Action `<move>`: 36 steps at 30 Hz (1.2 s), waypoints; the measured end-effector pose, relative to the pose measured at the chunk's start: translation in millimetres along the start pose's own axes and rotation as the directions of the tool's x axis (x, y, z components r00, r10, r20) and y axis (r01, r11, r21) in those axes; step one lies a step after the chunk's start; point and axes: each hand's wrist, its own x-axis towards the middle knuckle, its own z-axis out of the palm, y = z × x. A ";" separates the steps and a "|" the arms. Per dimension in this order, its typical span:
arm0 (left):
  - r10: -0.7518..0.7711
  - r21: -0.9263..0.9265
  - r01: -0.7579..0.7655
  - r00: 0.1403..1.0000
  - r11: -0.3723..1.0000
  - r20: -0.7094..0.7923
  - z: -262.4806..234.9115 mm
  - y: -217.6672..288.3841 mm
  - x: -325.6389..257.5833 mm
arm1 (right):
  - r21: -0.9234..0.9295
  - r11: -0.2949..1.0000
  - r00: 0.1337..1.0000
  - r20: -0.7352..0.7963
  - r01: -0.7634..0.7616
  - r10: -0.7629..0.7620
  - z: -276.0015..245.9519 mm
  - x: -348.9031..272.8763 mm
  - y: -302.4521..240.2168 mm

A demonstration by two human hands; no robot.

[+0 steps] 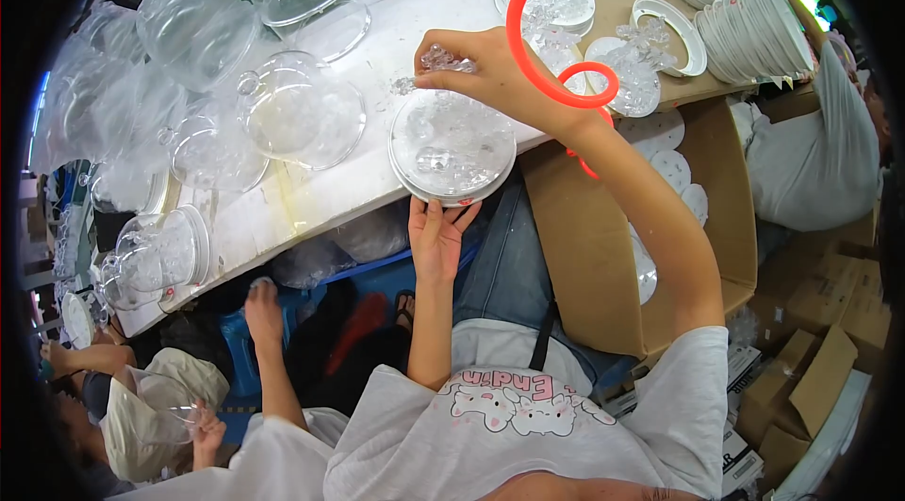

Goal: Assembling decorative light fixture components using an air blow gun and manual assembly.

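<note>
My left hand point(436, 242) grips the near rim of a round white base point(481, 195) from below. Transparent plastic pieces point(451, 143) lie heaped on top of this base, at the edge of the white table point(311, 190). Just above its far side, my right hand point(462, 63) is closed around a transparent, crystal-like faceted piece point(438, 58). Fingers hide part of that piece, and its exact kind I cannot make out. A red coiled air hose point(528, 39) hangs in front of my right forearm.
Transparent domes point(306, 110) crowd the table's left side. White rings point(759, 34) stand stacked at the far right, near more bases with transparent pieces point(627, 77). An open cardboard box point(589, 256) with white discs sits by my right side. Co-workers' hands point(264, 312) show at the lower left.
</note>
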 end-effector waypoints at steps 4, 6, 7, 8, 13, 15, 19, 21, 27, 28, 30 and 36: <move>-0.001 0.015 0.001 1.000 1.000 0.008 0.0 0.5 0.0 | -0.064 0.998 0.999 -0.037 0.018 -0.020 3.9 0.7 -0.2; -0.005 0.009 0.005 1.000 1.000 0.014 0.2 0.2 0.2 | -0.087 0.996 0.999 -0.036 0.013 -0.017 4.8 0.3 -0.8; -0.005 0.012 0.004 1.000 1.000 0.020 -0.2 0.2 0.4 | -0.090 0.995 0.998 -0.040 0.037 -0.041 5.3 0.2 -1.2; -0.004 0.015 0.004 1.000 1.000 0.026 -0.5 0.1 0.6 | -0.093 0.994 0.997 -0.045 0.060 -0.065 5.6 0.0 -1.4; -0.018 0.016 0.018 1.000 1.000 0.017 -2.1 -0.1 0.9 | -0.104 0.993 0.997 -0.043 0.059 -0.064 8.7 -2.4 -2.8; -0.022 0.005 0.022 1.000 1.000 0.010 -5.4 -1.3 0.9 | -0.114 0.992 0.997 -0.052 0.054 -0.061 10.8 -5.2 -5.0; -0.026 0.024 0.026 1.000 0.999 0.015 -8.1 -1.6 1.1 | -0.134 0.990 0.997 -0.061 0.041 -0.049 11.2 -5.9 -3.5; -0.027 0.036 0.027 0.999 0.999 0.017 -4.4 0.1 0.9 | -0.122 0.992 0.998 -0.056 0.027 -0.034 11.7 -6.6 -1.1; -0.035 0.147 0.047 0.996 0.988 -0.084 8.0 14.1 -1.9 | -0.176 0.984 0.997 -0.061 0.037 -0.049 10.9 -5.4 -6.3; -0.017 0.195 0.043 0.991 0.980 -0.130 7.7 14.0 -2.1 | -0.199 0.980 0.998 -0.057 0.017 -0.029 10.4 -5.9 -9.3; 0.003 0.242 0.041 0.984 0.969 -0.178 7.6 14.4 -2.4 | -0.221 0.975 0.999 -0.052 -0.003 -0.009 8.0 -5.7 -13.6; -0.006 0.222 0.044 0.986 0.974 -0.168 10.4 14.0 1.0 | -0.115 0.989 0.995 0.021 0.095 -0.093 0.4 -3.4 -2.3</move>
